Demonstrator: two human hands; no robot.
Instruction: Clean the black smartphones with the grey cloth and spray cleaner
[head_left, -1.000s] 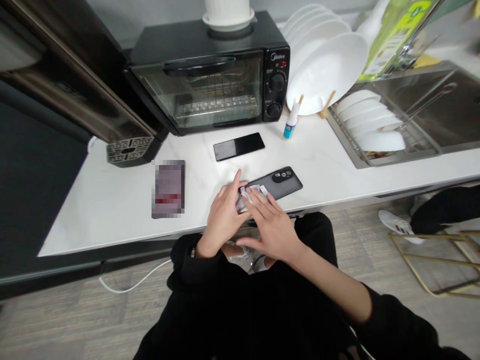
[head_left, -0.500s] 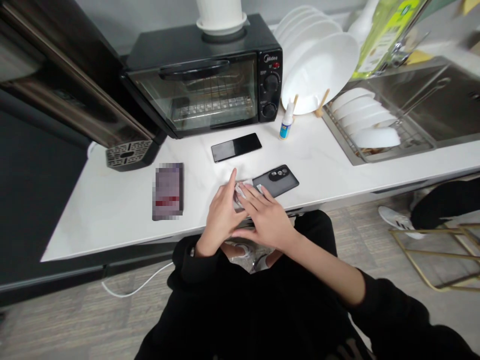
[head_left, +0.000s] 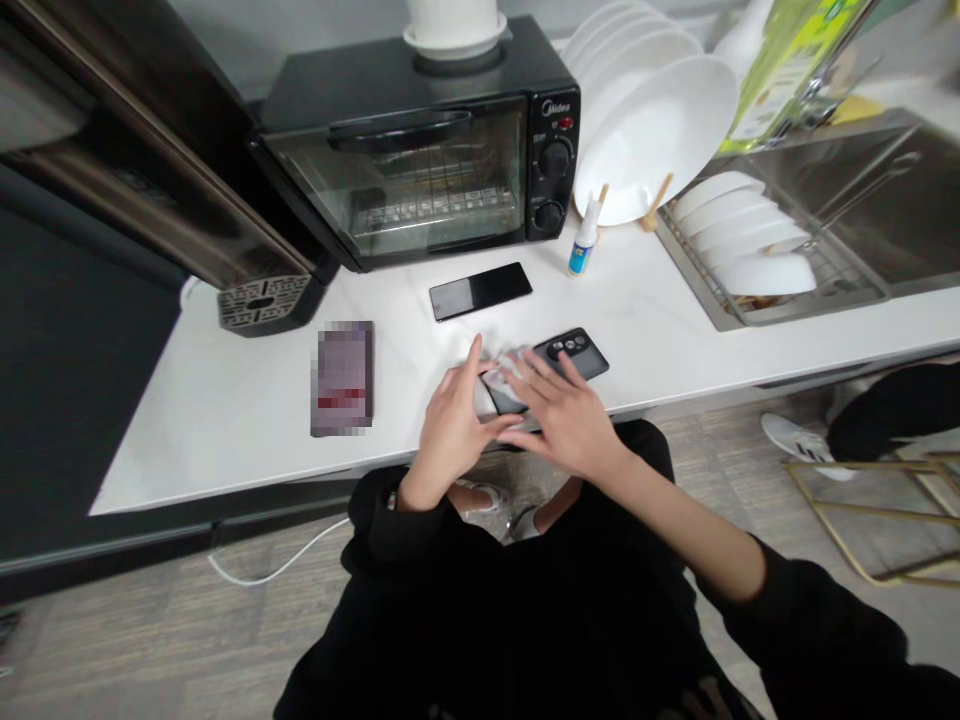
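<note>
A dark grey phone [head_left: 571, 352] lies face down near the front edge of the white counter [head_left: 225, 400], its camera cluster to the right. My left hand [head_left: 450, 432] holds the phone's left end steady. My right hand [head_left: 564, 415] presses a small white wipe [head_left: 508, 360] onto the phone's back with flat fingers. The wipe is blurred and mostly hidden under my fingers.
A second black phone [head_left: 480, 290] lies screen up behind. A blurred-out card [head_left: 342, 378] lies to the left. A black toaster oven [head_left: 420, 150], a small white bottle [head_left: 583, 244], stacked white plates [head_left: 652, 130] and a sink rack of dishes [head_left: 750, 250] line the back. Someone's shoe [head_left: 795, 440] is right.
My right hand slid the wipe along the phone's back toward the camera end, uncovering the phone's left end. My left hand stayed at the left end.
</note>
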